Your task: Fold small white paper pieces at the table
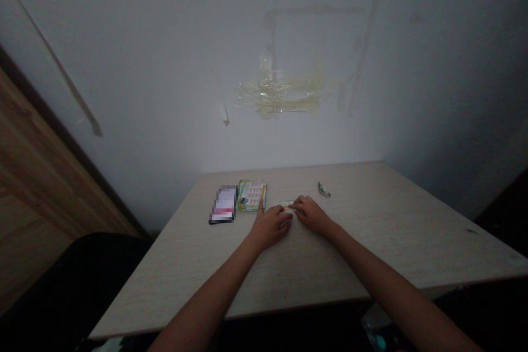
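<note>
A small white and yellow piece of paper (287, 204) lies on the table between my two hands, partly hidden by the fingers. My left hand (270, 226) rests at its near left side, most fingers bent onto it while one finger points up toward the stack of printed papers (252, 196). From the right, my right hand (312, 215) presses its closed fingertips on the same paper. Left of the hands, the colourful stack lies flat beside a phone (224, 204) with a lit, blurred screen.
A small crumpled strip (324, 190) lies farther back on the right of the pale wooden table (330, 280). Behind the table rises a wall (173, 66) with old tape on it. Wooden boards (45, 159) stand at the left, above a dark shape.
</note>
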Action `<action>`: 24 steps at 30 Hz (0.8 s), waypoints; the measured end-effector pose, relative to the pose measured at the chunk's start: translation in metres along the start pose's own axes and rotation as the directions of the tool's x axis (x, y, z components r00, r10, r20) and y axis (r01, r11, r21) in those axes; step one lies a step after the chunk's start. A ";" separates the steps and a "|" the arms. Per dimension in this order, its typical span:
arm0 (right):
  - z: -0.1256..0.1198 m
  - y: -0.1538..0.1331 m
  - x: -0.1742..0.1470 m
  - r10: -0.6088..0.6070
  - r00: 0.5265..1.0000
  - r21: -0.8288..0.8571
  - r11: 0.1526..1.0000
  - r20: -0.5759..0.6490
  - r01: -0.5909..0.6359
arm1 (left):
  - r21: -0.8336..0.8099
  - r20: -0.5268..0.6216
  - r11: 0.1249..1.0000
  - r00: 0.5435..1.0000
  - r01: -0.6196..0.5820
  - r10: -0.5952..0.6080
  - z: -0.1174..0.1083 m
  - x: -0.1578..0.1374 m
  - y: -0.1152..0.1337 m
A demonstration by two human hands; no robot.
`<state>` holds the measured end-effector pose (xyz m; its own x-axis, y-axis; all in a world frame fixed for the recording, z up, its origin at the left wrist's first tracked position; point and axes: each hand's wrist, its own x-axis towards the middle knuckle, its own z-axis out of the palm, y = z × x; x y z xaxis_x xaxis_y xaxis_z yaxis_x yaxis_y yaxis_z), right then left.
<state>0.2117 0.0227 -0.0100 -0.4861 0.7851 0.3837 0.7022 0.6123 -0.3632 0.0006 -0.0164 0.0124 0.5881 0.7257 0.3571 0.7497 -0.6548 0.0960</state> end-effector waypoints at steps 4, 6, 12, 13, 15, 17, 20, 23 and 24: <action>0.000 0.000 0.000 -0.006 1.000 0.006 1.000 -0.006 0.006 | 0.009 -0.005 1.000 1.000 0.007 -0.007 0.001 -0.001 0.001; 0.000 0.000 0.000 -0.010 1.000 0.004 1.000 -0.008 0.010 | -0.006 -0.011 1.000 1.000 0.017 -0.017 0.003 -0.001 0.000; 0.002 0.003 0.000 -0.014 1.000 0.013 1.000 -0.014 0.014 | -0.067 -0.019 0.997 0.999 0.040 -0.041 0.007 -0.003 -0.002; 0.002 0.003 0.000 -0.018 1.000 0.016 1.000 -0.015 0.018 | -0.079 -0.022 0.996 0.998 0.050 -0.051 0.008 -0.003 -0.002; 0.001 0.002 -0.001 -0.023 1.000 0.019 1.000 -0.018 0.023 | -0.097 -0.029 0.993 0.997 0.067 -0.070 0.009 -0.003 -0.003; 0.000 0.001 -0.001 -0.021 1.000 0.018 1.000 -0.021 0.022 | -0.102 -0.036 0.992 0.996 0.073 -0.077 0.010 -0.003 -0.003; -0.001 -0.001 -0.002 -0.025 0.999 0.010 1.000 -0.024 0.025 | -0.103 -0.031 0.993 0.997 0.061 -0.064 0.011 -0.003 -0.003; -0.001 -0.002 -0.002 -0.040 0.999 0.002 0.999 -0.025 0.040 | -0.091 -0.023 0.995 0.999 0.046 -0.048 0.009 -0.003 -0.002; 0.000 -0.001 -0.002 -0.042 0.999 -0.001 0.999 -0.027 0.042 | -0.083 -0.023 0.996 0.999 0.041 -0.043 0.008 -0.002 -0.001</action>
<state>0.2120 0.0202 -0.0101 -0.5014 0.7558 0.4211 0.6817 0.6448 -0.3457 0.0005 -0.0157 0.0043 0.5479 0.7483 0.3740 0.7456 -0.6395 0.1873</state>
